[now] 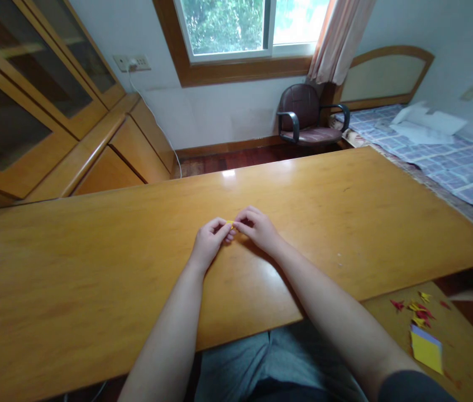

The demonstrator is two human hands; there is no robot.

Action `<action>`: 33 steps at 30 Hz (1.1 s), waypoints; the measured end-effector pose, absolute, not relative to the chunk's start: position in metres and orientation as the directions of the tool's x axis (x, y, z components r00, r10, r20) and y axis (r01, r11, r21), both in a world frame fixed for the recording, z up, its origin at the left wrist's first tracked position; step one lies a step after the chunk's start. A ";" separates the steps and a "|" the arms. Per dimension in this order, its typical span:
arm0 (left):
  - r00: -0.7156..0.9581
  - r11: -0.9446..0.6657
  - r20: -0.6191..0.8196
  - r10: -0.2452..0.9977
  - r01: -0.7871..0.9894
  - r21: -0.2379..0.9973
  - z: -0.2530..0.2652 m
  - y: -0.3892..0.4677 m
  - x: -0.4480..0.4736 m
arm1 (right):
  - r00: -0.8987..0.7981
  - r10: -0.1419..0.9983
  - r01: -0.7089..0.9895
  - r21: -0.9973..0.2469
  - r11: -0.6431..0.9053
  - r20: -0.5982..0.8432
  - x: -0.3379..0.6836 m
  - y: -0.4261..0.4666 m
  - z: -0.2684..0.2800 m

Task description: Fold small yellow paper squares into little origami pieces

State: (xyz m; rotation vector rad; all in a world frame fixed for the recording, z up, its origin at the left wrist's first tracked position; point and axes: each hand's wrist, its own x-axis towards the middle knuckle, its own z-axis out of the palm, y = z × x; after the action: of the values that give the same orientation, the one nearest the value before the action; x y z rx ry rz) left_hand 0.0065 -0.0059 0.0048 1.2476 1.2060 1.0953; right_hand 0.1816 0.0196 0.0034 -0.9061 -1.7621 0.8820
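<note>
The left hand (210, 242) and the right hand (260, 228) both pinch one tiny yellow paper piece (230, 222) over the glossy brown wooden table (94, 262); from here I cannot tell whether this piece carries writing.

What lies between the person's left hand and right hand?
In the head view, a small yellow piece lies there, pinched by both the left hand and the right hand.
</note>
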 end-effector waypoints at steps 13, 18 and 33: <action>0.057 0.026 -0.023 0.998 -0.042 0.999 0.004 -0.003 0.004 | -0.276 0.951 -0.128 -0.986 0.103 0.136 0.177 0.021 -0.008; 0.078 0.035 -0.031 0.996 -0.055 0.998 0.006 -0.004 0.005 | -0.281 0.954 -0.173 -0.983 0.060 0.108 0.178 0.021 -0.007; 0.142 0.020 -0.026 0.990 0.037 0.999 0.009 -0.006 0.008 | -0.285 0.949 -0.093 -0.989 0.111 0.134 0.181 0.022 -0.003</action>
State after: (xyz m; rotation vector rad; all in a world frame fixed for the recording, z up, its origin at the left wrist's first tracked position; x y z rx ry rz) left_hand 0.0077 -0.0062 0.0089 1.2824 1.1393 1.0694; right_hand 0.1810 0.0221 -0.0035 -0.9058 -1.4185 1.3595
